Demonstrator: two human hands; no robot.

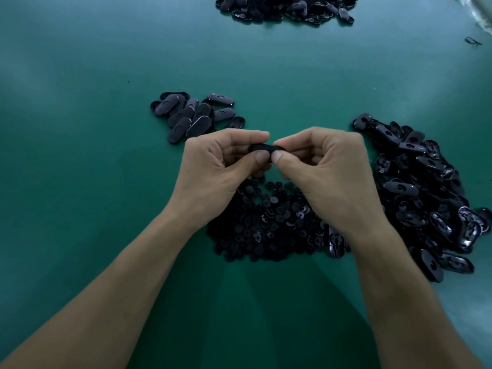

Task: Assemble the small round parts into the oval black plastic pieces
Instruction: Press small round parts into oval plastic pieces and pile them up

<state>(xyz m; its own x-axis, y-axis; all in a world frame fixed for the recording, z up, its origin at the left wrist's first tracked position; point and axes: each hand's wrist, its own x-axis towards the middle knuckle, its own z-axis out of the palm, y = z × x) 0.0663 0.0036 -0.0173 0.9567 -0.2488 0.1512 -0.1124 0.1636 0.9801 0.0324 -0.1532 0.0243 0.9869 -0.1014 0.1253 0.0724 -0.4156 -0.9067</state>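
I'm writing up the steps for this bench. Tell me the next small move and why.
Probably press both thumbs inward to seat a round part in the oval piece. The left hand and right hand both pinch it, thumbs side by side at its middle, above the heap of round parts. Whether a part sits in it is hidden.

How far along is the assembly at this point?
Probably done: the small stack of ovals beyond the left hand, though I cannot see inserts. In hand: left hand and right hand pinch one held oval between them. To do: the big heap of ovals at right and the round parts under the wrists, so most remains.
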